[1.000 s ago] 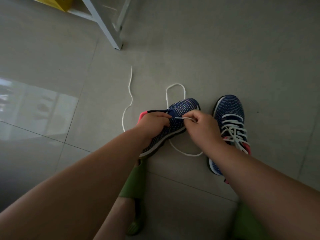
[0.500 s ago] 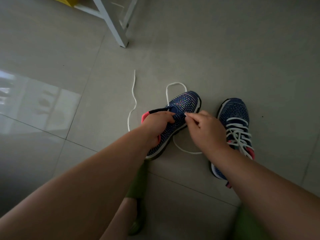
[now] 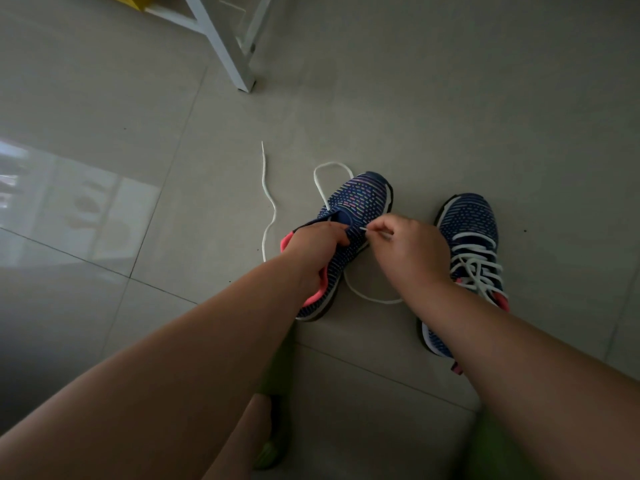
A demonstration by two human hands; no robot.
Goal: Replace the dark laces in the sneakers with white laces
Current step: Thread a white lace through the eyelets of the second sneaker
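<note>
Two navy knit sneakers stand on the tiled floor (image 3: 450, 109), side by side and a little apart. The right sneaker (image 3: 471, 233) is already strung with a white lace. The left sneaker (image 3: 356, 202) is tipped onto its side, and no lace is seen crossing its visible eyelets. The left hand (image 3: 318, 244) curls round its collar and tongue area, steadying it. The right hand (image 3: 408, 244) pinches the tip end of the loose white lace (image 3: 268, 206) between thumb and fingertip, the tip held just beside the upper's eyelet row. The rest of this lace trails in a loop beyond the toe, another loop beneath the right wrist, and a wavy tail to the left. A white furniture leg (image 3: 228, 53) stands farther back. Step in hand, as judged: threading an early eyelet of the second shoe. The next move calls for aiming the stiff tip squarely at the hole while the left hand keeps the upper taut, then drawing slack through evenly.
</note>
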